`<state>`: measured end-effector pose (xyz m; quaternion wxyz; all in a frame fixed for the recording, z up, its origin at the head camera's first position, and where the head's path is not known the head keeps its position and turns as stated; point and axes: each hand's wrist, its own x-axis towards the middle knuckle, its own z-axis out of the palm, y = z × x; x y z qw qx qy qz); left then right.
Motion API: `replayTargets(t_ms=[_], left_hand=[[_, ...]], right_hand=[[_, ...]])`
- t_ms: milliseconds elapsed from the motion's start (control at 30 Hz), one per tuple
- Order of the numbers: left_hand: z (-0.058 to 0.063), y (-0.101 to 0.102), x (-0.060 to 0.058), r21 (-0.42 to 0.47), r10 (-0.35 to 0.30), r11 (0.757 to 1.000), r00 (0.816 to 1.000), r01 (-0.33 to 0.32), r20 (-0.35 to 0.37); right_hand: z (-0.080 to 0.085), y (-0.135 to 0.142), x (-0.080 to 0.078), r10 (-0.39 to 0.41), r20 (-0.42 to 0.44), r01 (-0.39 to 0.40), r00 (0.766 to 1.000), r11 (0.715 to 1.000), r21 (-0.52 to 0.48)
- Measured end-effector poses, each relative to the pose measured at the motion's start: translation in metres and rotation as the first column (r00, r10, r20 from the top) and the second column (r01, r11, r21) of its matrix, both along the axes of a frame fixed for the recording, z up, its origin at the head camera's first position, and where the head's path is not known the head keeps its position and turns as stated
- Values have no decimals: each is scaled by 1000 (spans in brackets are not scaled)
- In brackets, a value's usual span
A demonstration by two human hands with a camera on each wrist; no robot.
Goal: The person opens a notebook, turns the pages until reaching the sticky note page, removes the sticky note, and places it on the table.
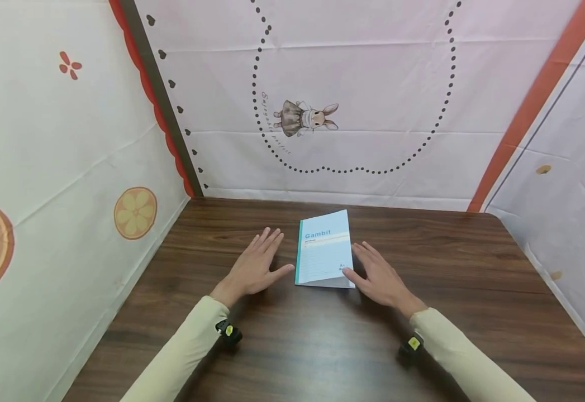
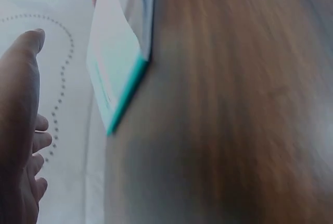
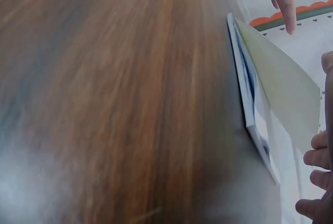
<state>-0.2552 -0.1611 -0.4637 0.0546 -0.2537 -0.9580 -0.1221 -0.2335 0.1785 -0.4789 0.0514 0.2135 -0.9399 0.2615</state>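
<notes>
A light blue notebook with "Gambit" on its front lies on the table, a green spine strip along its left side. Its front cover stands partly raised off the pages, hinged at the spine. My right hand is at the notebook's right edge, fingers extended, the thumb by the lower right corner of the cover; whether it touches is unclear. To the left of the spine, my left hand hovers with spread, straight fingers and holds nothing. Its thumb points toward the notebook, a small gap between them.
The dark wood-grain table extends around the notebook. Printed fabric walls enclose it at the back and both sides, with a rabbit picture at the back. A small black device is strapped on the left wrist, another on the right.
</notes>
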Motion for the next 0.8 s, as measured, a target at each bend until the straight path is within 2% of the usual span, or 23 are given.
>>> replayTargets(t_ms=[367,600,800], left_hand=[[26,26,0,40,-50,998,999,51,-15],[36,34,-3,55,-77,995,996,79,-40],[53,46,-6,52,-125,990,989,129,-78]], right_hand=[[13,-24,-1,78,-25,-81,997,989,-122],[19,-42,-2,102,-1,-101,995,986,-132],[23,-57,-3,117,-5,-117,993,986,-118]])
